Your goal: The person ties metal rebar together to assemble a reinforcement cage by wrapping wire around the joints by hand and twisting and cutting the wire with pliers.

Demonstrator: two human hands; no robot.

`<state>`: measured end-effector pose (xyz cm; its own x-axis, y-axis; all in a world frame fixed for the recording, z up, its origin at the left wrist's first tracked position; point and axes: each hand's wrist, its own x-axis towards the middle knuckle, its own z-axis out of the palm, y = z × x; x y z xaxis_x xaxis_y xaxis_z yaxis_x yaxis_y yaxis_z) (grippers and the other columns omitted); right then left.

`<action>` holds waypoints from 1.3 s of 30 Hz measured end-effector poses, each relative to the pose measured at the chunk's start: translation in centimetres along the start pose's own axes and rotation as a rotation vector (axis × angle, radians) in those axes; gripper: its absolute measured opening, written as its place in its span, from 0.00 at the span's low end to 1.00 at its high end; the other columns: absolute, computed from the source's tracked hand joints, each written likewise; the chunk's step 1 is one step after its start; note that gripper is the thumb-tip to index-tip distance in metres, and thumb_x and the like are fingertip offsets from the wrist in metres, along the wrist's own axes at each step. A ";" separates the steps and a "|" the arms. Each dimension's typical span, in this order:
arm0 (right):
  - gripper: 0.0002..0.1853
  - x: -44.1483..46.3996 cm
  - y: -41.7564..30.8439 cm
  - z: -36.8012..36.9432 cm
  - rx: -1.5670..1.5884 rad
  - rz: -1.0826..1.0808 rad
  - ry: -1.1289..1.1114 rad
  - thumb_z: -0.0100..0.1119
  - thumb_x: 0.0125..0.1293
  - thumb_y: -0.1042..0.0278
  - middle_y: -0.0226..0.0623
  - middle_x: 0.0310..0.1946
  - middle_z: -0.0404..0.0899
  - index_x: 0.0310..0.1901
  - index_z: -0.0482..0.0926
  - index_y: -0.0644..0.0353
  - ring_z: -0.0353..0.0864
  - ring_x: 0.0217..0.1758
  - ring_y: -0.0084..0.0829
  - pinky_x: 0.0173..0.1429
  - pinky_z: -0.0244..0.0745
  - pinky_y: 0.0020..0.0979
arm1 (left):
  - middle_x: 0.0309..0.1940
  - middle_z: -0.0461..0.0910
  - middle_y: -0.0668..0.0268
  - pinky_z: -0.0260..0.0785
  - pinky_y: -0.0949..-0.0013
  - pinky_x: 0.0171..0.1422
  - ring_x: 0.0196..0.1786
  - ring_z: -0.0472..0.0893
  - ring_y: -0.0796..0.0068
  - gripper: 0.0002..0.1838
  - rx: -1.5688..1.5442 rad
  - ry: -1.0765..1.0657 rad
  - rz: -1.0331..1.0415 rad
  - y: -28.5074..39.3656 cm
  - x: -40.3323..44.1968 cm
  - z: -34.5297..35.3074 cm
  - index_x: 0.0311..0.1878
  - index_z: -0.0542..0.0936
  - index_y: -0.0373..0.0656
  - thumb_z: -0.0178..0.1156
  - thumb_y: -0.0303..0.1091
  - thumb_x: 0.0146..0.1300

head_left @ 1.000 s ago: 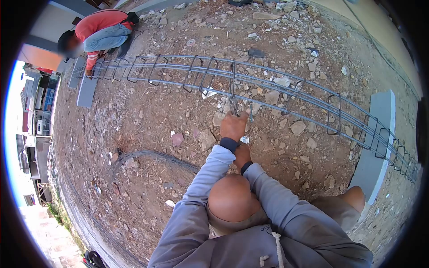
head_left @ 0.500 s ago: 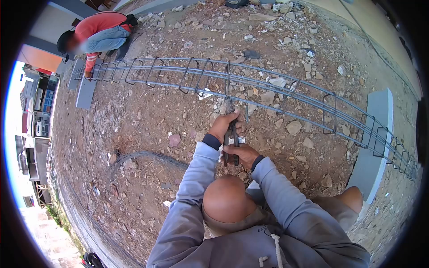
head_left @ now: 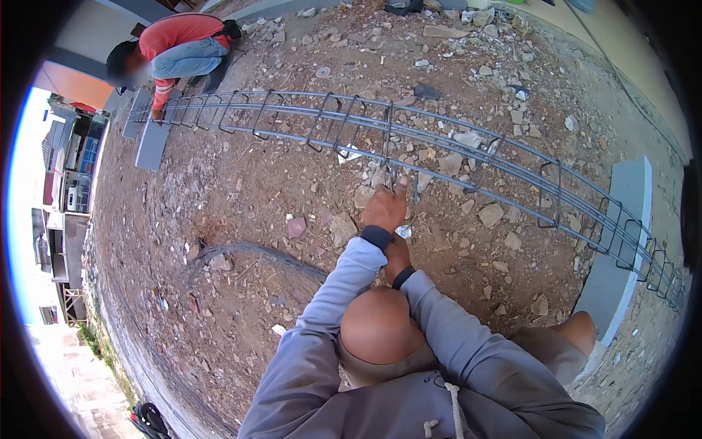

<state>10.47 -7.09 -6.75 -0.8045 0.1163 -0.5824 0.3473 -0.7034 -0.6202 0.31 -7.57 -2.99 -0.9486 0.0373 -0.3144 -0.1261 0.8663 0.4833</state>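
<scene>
My left hand [head_left: 385, 208] is closed just below the near bar of a long rebar cage [head_left: 387, 132], its fingertips close to a square stirrup tie. A small dark part of the pincers [head_left: 393, 176] shows between those fingers and the bar; the rest is hidden under my hands. My right hand [head_left: 397, 254] is curled behind and below my left wrist. Its fingers are mostly covered, around where the pincers' handles were seen. My forearms come close together, the left wrist overlapping the right hand.
A grey block [head_left: 614, 241] supports the cage's right end, and another grey block [head_left: 153, 144] its left end. A co-worker in a red top [head_left: 183, 36] crouches there, one hand at the bars. A bundle of thin wire [head_left: 256, 252] lies on stony ground [head_left: 241, 175].
My left hand has turned over the pincers, which are now mostly hidden. My right hand has moved in beneath my left wrist. The view has shifted slightly; the co-worker stays crouched.
</scene>
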 end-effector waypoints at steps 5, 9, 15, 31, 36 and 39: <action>0.09 0.0 0.0 0.0 -0.041 -0.053 0.008 0.58 0.59 0.68 0.32 0.32 0.81 0.36 0.79 0.65 0.76 0.30 0.21 0.33 0.70 0.28 | 0.37 0.78 0.36 0.68 0.51 0.52 0.46 0.78 0.41 0.40 0.060 -0.013 -0.006 0.8 -0.7 -0.6 0.44 0.71 0.29 0.42 0.67 0.61; 0.11 1.0 0.5 -2.0 -0.076 0.064 -0.234 0.58 0.61 0.62 0.33 0.30 0.81 0.36 0.79 0.63 0.77 0.29 0.24 0.32 0.71 0.30 | 0.35 0.79 0.42 0.69 0.53 0.49 0.43 0.79 0.43 0.38 -0.035 0.039 0.045 0.5 -1.1 -1.7 0.44 0.73 0.31 0.45 0.66 0.61; 0.10 -1.1 -2.9 -4.6 -0.402 0.302 -0.251 0.58 0.62 0.62 0.33 0.29 0.80 0.38 0.78 0.60 0.77 0.31 0.26 0.38 0.70 0.30 | 0.35 0.80 0.49 0.70 0.60 0.43 0.38 0.79 0.48 0.25 -0.491 0.392 0.114 -5.5 3.1 -4.3 0.44 0.77 0.35 0.51 0.52 0.65; 0.14 -4.5 -0.8 -13.6 -0.620 0.274 -0.067 0.65 0.52 0.61 0.33 0.24 0.79 0.32 0.79 0.64 0.76 0.26 0.25 0.33 0.69 0.30 | 0.37 0.83 0.59 0.53 0.45 0.64 0.44 0.81 0.57 0.14 0.480 0.459 0.154 -5.1 15.9 -13.0 0.39 0.84 0.55 0.53 0.48 0.59; 0.14 -5.8 -1.2 -14.7 -0.683 0.308 -0.012 0.66 0.50 0.60 0.32 0.23 0.77 0.30 0.78 0.63 0.75 0.26 0.25 0.32 0.69 0.32 | 0.35 0.83 0.58 0.55 0.48 0.64 0.39 0.82 0.58 0.13 0.476 0.523 0.103 -7.1 18.1 -14.5 0.35 0.85 0.55 0.53 0.45 0.57; 0.14 -6.6 -2.8 -14.6 -0.911 0.337 0.010 0.67 0.48 0.61 0.32 0.23 0.77 0.32 0.78 0.61 0.74 0.27 0.26 0.33 0.69 0.33 | 0.34 0.83 0.58 0.55 0.50 0.64 0.40 0.82 0.58 0.13 0.392 0.566 0.042 -7.9 18.3 -15.9 0.34 0.85 0.56 0.53 0.46 0.57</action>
<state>21.80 4.37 -8.82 -0.5918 0.0171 -0.8059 0.8021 0.1118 -0.5866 -20.64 -21.63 0.41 -0.9693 -0.0985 0.2252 -0.0725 0.9900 0.1212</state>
